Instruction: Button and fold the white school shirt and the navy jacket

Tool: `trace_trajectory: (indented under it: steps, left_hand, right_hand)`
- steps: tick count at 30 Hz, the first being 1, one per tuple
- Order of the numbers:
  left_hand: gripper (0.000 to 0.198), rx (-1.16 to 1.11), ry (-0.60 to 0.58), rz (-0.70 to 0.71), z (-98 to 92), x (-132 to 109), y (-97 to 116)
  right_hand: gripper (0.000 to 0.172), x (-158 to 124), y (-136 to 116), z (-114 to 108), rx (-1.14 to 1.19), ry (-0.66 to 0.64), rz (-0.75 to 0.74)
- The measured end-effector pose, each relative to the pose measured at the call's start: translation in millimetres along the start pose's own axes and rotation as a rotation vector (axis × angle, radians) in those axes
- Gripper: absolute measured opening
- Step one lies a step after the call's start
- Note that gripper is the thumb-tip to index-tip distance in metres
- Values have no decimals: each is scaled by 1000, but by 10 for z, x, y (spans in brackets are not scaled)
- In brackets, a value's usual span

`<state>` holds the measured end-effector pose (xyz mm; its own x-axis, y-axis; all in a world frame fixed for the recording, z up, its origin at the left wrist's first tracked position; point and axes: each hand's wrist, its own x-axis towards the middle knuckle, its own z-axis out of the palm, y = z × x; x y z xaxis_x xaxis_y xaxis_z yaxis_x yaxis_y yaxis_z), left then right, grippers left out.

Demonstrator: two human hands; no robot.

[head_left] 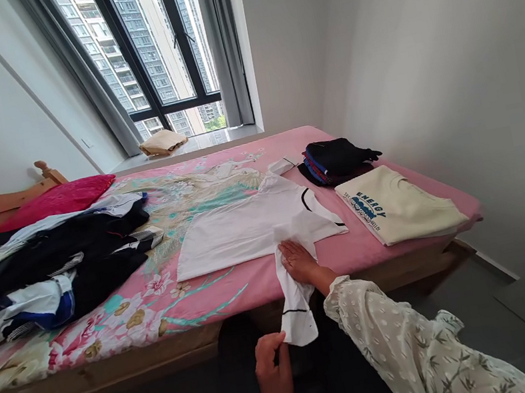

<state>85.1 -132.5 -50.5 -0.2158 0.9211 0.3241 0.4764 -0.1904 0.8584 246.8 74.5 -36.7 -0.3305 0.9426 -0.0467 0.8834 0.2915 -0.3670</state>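
A white shirt (237, 224) with black trim at its collar lies spread on the bed, its hem towards the left. One sleeve hangs over the bed's front edge, with a black line near the cuff. My left hand (274, 374) pinches the corner of that cuff between thumb and fingers, below the mattress edge. Higher up the same sleeve, my right hand (299, 261) lies flat on the cloth, fingers stretched out. The other sleeve reaches away towards the far side of the bed.
A loose heap of dark and white clothes (65, 258) covers the bed's left side, by a red pillow (60, 199). To the right are a folded cream T-shirt (396, 207) and a stack of dark folded clothes (337, 159). A beige folded cloth (163, 142) sits on the windowsill.
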Motion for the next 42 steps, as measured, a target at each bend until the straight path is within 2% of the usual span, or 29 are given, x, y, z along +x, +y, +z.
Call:
trace_trajectory:
  steps: [4, 8, 10, 12, 14, 18, 22, 24, 26, 28, 31, 32, 34, 35, 37, 39, 40, 42]
  left_hand:
    - [23, 26, 63, -46, 110, 100, -18]
    - [42, 7, -40, -48, 169, 208, -46]
    - [42, -80, -75, -119, 157, 186, -77]
    - [45, -166, -38, -238, 131, 132, -112]
    - [53, -208, -14, -297, 104, 85, -138]
    - [71, -199, -121, -241, 75, 96, -121]
    - [62, -261, -163, -243, 115, 164, -67]
    - [54, -378, -107, -325, 150, 184, -44]
    - [53, -549, -34, -465, 174, 192, -20]
    - [56, -717, 14, -607, 173, 194, 11]
    - [63, -851, 43, -722, 132, 186, 69]
    - [64, -866, 52, -736, 116, 181, 90]
    - [66, -879, 54, -744, 93, 167, 126]
    - [66, -877, 48, -744, 89, 157, 141]
    - [65, -858, 27, -737, 95, 131, 159]
    - [66, -809, -7, -721, 107, 95, 162]
    - [66, -766, -27, -716, 108, 73, 158]
    - [65, -644, -57, -671, 86, 21, 145]
  right_hand:
    - [57, 1, -2, -4, 0, -2, 5]
    - [58, 5, -8, -8, 2, -5, 14]
    - [58, 6, -10, -14, 7, -8, 15]
    - [58, 8, -9, -19, 16, -9, 15]
    - [58, 8, -5, -16, 29, -6, 14]
    - [58, -6, 2, 11, 79, 4, 17]
    - [59, -3, -23, -21, 187, 31, 19]
    - [58, 3, -48, -109, 275, 61, 20]
    - [54, -36, -76, -239, 384, 111, 24]
    - [50, -177, -103, -359, 501, 192, 33]
    - [54, -632, -135, -381, 658, 352, 98]
    - [55, -834, -149, -330, 738, 403, 156]
    - [51, -1254, -197, -163, 1072, 456, 370]
    - [49, -1447, -238, -64, 1239, 378, 471]
    - [51, -1742, -349, 115, 1526, 74, 620]
    - [54, -1877, -478, 225, 1701, -188, 613]
    - [53, -1888, -537, 247, 1741, -237, 579]
    - [47, -1833, -631, 240, 1743, -209, 531]
